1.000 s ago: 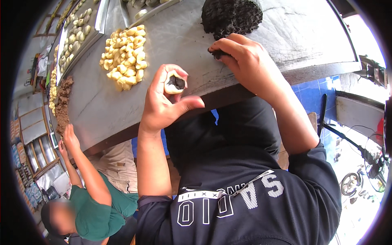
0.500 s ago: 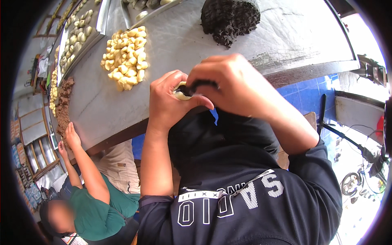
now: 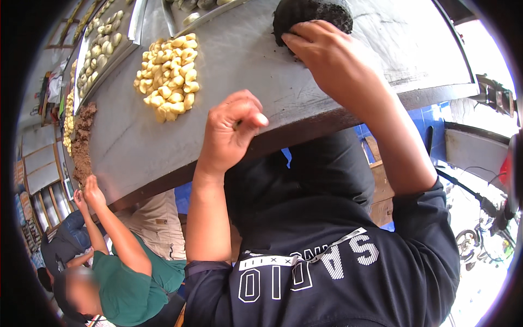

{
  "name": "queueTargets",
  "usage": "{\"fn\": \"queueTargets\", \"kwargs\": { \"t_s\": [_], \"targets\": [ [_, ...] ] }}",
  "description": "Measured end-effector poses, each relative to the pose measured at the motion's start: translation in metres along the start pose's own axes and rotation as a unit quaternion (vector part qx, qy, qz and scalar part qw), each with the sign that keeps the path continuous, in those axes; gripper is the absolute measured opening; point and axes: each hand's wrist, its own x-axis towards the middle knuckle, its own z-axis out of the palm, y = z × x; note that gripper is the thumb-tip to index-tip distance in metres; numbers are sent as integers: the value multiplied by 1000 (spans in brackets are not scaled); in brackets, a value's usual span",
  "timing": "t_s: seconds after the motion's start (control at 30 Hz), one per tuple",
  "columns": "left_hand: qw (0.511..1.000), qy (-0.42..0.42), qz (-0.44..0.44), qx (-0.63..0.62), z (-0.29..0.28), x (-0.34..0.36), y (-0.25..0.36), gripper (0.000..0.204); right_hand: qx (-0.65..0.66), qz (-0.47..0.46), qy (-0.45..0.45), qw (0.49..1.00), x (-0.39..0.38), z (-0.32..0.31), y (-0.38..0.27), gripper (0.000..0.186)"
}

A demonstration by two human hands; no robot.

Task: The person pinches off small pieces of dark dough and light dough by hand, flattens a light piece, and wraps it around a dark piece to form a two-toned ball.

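Observation:
My left hand (image 3: 229,131) is curled closed just over the table's near edge. It hides nearly all of the pale filled dough piece that shows in it half a second ago. Out to the right, my right hand (image 3: 333,59) lies on a mound of dark, almost black paste (image 3: 316,12), its fingers digging into the near side. The fingertips are partly sunk out of sight against the paste. To the left of my left hand a heap of small yellow dough pieces (image 3: 168,76) rests on the table.
The grey table (image 3: 234,60) has a thick dark front edge. Metal trays (image 3: 133,32) holding rounded pieces stand at the far left. Beyond the heap, a co-worker in a green shirt (image 3: 128,272) has both hands by a strip of brown crumbly filling (image 3: 83,144).
My right hand has left the dough piece in my left hand and gone right and away to the dark paste. My left fingers have closed further. The co-worker's hands have shifted slightly.

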Motion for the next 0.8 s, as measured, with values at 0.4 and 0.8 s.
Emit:
{"fn": "queueTargets", "kwargs": {
  "t_s": [0.4,0.8],
  "targets": [
    [980,114,-83,-140,-4,-2,1,58,-13,0,9,1000,-32,21,-18,7],
    [961,32,-29,272,-12,-10,27,14,-264,-87,-35,960,30,63,-19,12]
  ]
}}
